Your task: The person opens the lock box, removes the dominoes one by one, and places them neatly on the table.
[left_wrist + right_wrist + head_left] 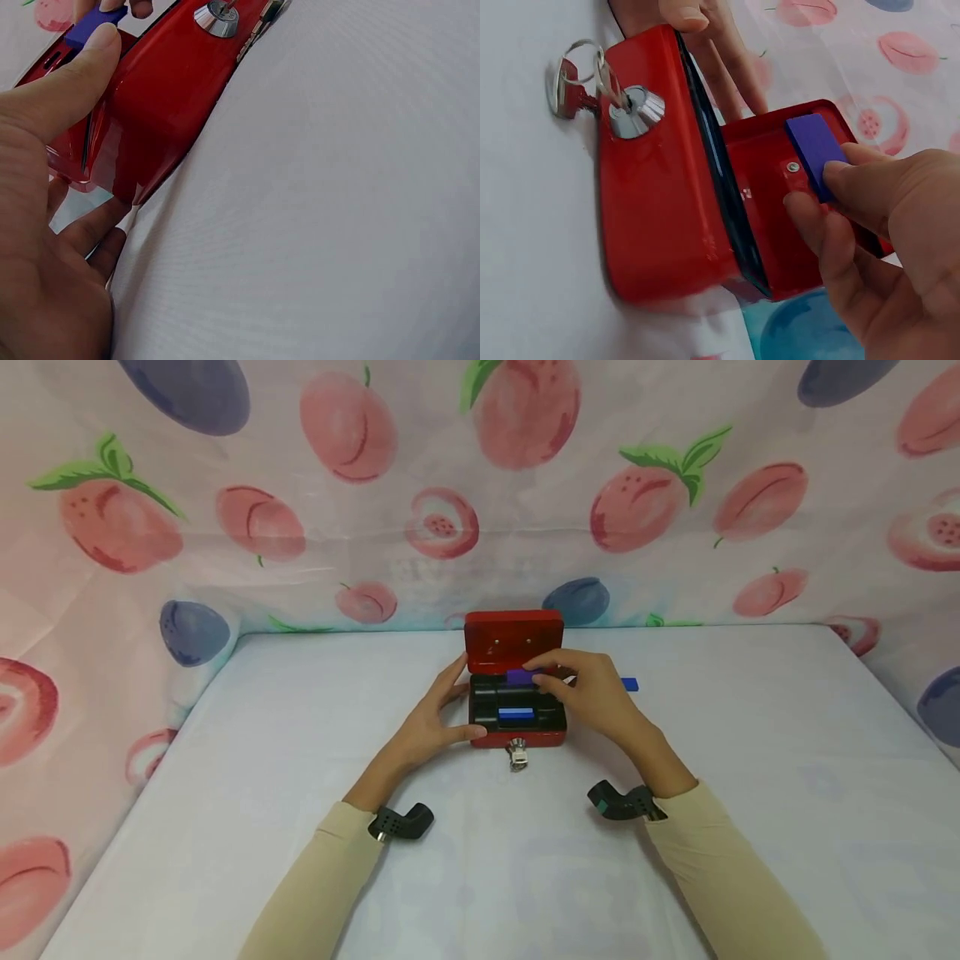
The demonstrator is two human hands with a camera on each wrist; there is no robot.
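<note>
A red cash box (pixel 517 739) stands with its lid (pixel 513 642) raised and a black compartment tray (pixel 483 700) inside. My left hand (pixel 429 727) grips the box's left end, the thumb at the front rim and the fingers behind. Between thumb and fingers, my right hand (pixel 596 689) pinches a flat purple block (pixel 815 150) above the rear of the tray. Lower in the tray lies a blue block (pixel 516 713). Keys (pixel 577 86) on a ring hang from the silver lock (pixel 636 112) on the box's front.
Beyond my right hand, a blue strip (pixel 630 684) lies on the white table (pixel 750 718), partly hidden by that hand. A fruit-print cloth (pixel 517 552) hangs behind the table. Each wrist wears a black camera mount (pixel 401 821).
</note>
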